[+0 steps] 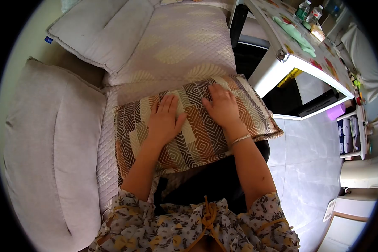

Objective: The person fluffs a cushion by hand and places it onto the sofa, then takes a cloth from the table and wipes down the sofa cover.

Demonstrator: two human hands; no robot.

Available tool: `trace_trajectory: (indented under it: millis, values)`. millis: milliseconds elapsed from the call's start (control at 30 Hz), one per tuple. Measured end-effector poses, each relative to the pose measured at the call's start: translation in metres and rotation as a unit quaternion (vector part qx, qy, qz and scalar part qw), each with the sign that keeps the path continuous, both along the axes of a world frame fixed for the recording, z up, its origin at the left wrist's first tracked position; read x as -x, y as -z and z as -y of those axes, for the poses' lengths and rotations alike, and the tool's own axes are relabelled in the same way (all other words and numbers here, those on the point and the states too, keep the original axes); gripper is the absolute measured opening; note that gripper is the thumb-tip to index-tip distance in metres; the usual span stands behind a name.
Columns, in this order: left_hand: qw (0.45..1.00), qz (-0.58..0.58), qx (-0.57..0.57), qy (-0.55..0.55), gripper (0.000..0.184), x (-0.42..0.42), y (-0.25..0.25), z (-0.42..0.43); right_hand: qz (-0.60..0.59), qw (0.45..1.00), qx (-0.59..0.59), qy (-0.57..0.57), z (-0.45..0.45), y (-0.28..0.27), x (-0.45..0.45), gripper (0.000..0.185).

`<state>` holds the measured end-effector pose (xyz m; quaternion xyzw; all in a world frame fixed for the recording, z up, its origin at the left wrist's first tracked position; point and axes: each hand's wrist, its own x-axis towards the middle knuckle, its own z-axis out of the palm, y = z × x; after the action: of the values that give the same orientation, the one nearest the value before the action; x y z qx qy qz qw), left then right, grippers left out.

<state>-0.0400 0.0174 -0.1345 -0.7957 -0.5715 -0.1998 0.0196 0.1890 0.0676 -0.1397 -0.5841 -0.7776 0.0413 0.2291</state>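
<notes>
A patterned cushion (pixel 193 126) with brown, orange and cream zigzags and diamonds lies flat across the sofa seat, its near edge by my lap. My left hand (pixel 166 119) rests palm down on its left-centre part, fingers stretched out and thumb apart. Farther right, my right hand (pixel 222 105) presses flat on the same cushion near its far edge, with a bracelet (pixel 241 139) round the wrist. Neither hand grips anything. The cushion's underside is hidden.
Large grey back cushions (pixel 54 147) line the left of the quilted sofa seat (pixel 176 46). At the right stands a table (pixel 264 17) bearing a green cloth (pixel 294 35), bottles (pixel 302 10) and a tissue box (pixel 317 32). Beyond the grey tiled floor (pixel 306 151) is a low shelf (pixel 350 134).
</notes>
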Motion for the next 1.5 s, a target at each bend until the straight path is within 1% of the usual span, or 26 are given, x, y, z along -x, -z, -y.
trace_trajectory:
  millis: [67, 133, 167, 233, 267, 300, 367, 400, 467, 500, 567, 667, 800, 867, 900, 933, 1000, 1033, 1100, 1167, 1233, 1267, 1367, 1400, 1467, 1500]
  values:
    - [1.0, 0.011, 0.003, 0.009, 0.063, 0.006, -0.001, -0.003, 0.003, 0.999, 0.017, 0.035, -0.012, 0.001, -0.013, 0.062]
    - [0.993, 0.033, 0.088, -0.068, 0.065, 0.038, -0.006, -0.01, 0.029, 0.989, 0.042, 0.139, -0.028, 0.008, -0.035, 0.065]
    - [0.987, 0.029, 0.1, -0.119, 0.066, 0.062, 0.002, -0.013, 0.026, 0.989, 0.041, 0.143, -0.032, 0.005, -0.045, 0.065]
    - [0.971, 0.037, 0.123, -0.203, 0.07, 0.108, 0.015, -0.016, -0.002, 0.954, 0.175, 0.245, -0.039, -0.002, -0.067, 0.081]
    - [0.961, 0.049, 0.135, -0.238, 0.072, 0.126, 0.018, -0.015, -0.005, 0.953, 0.174, 0.246, -0.04, -0.004, -0.076, 0.081]
    - [0.961, 0.046, 0.133, -0.237, 0.072, 0.143, 0.027, -0.015, -0.039, 0.933, 0.227, 0.275, -0.042, -0.006, -0.084, 0.087]
    - [0.938, 0.162, 0.126, -0.279, 0.076, 0.169, 0.045, -0.015, -0.061, 0.901, 0.279, 0.326, -0.051, 0.004, -0.097, 0.095]
    - [0.939, 0.16, 0.123, -0.278, 0.076, 0.17, 0.041, -0.014, -0.065, 0.901, 0.278, 0.325, -0.052, 0.006, -0.1, 0.095]
    - [0.896, 0.226, 0.178, -0.337, 0.085, 0.168, 0.035, -0.011, -0.06, 0.893, 0.3, 0.33, -0.05, 0.008, -0.107, 0.095]
    - [0.897, 0.23, 0.176, -0.335, 0.085, 0.179, 0.046, -0.015, -0.047, 0.892, 0.299, 0.336, -0.047, 0.005, -0.106, 0.096]
    - [0.834, 0.279, 0.219, -0.422, 0.094, 0.212, 0.079, -0.027, -0.044, 0.893, 0.292, 0.34, -0.046, 0.003, -0.107, 0.096]
    - [0.811, 0.311, 0.197, -0.456, 0.098, 0.21, 0.077, -0.021, -0.063, 0.891, 0.282, 0.349, -0.044, 0.001, -0.109, 0.096]
    - [0.822, 0.388, 0.158, -0.386, 0.088, 0.208, 0.049, -0.003, -0.133, 0.918, 0.192, 0.32, -0.04, -0.014, -0.114, 0.095]
    - [0.834, 0.417, 0.045, -0.358, 0.075, 0.21, 0.036, 0.007, -0.238, 0.911, 0.096, 0.322, -0.034, -0.029, -0.113, 0.089]
    - [0.821, 0.455, 0.001, -0.344, 0.067, 0.207, 0.023, 0.01, -0.282, 0.905, 0.039, 0.315, -0.032, -0.032, -0.111, 0.076]
    - [0.819, 0.458, 0.001, -0.346, 0.067, 0.204, 0.011, 0.008, -0.379, 0.875, -0.049, 0.297, -0.033, -0.032, -0.11, 0.071]
    - [0.704, 0.652, -0.132, -0.249, 0.065, 0.201, -0.013, 0.011, -0.526, 0.792, -0.132, 0.281, -0.038, -0.023, -0.115, 0.065]
    - [0.703, 0.652, -0.132, -0.251, 0.065, 0.199, -0.024, 0.017, -0.622, 0.718, -0.119, 0.289, -0.032, -0.033, -0.111, 0.063]
    - [0.666, 0.719, -0.152, -0.13, 0.057, 0.194, -0.04, 0.022, -0.686, 0.674, -0.128, 0.241, -0.031, -0.028, -0.116, 0.061]
    - [0.666, 0.721, -0.158, -0.105, 0.054, 0.225, -0.023, 0.025, -0.686, 0.674, -0.14, 0.235, -0.031, -0.024, -0.123, 0.061]
    - [0.676, 0.717, -0.154, -0.068, 0.049, 0.227, -0.029, 0.031, -0.669, 0.689, -0.066, 0.271, -0.027, -0.018, -0.133, 0.069]
    - [0.674, 0.719, -0.153, -0.068, 0.049, 0.228, -0.032, 0.035, -0.667, 0.691, -0.068, 0.271, -0.027, -0.015, -0.138, 0.069]
    - [0.605, 0.775, -0.159, -0.087, 0.048, 0.183, -0.082, 0.054, -0.732, 0.651, -0.128, 0.157, -0.024, -0.02, -0.142, 0.068]
    - [0.605, 0.775, -0.159, -0.087, 0.048, 0.185, -0.089, 0.058, -0.801, 0.585, -0.12, 0.038, -0.025, -0.023, -0.143, 0.067]
    - [0.693, 0.685, -0.208, -0.092, 0.043, 0.19, -0.098, 0.066, -0.836, 0.524, -0.148, 0.064, -0.026, -0.025, -0.14, 0.063]
    - [0.714, 0.63, -0.244, -0.186, 0.031, 0.177, -0.109, 0.061, -0.807, 0.572, -0.133, 0.062, -0.022, -0.027, -0.137, 0.061]
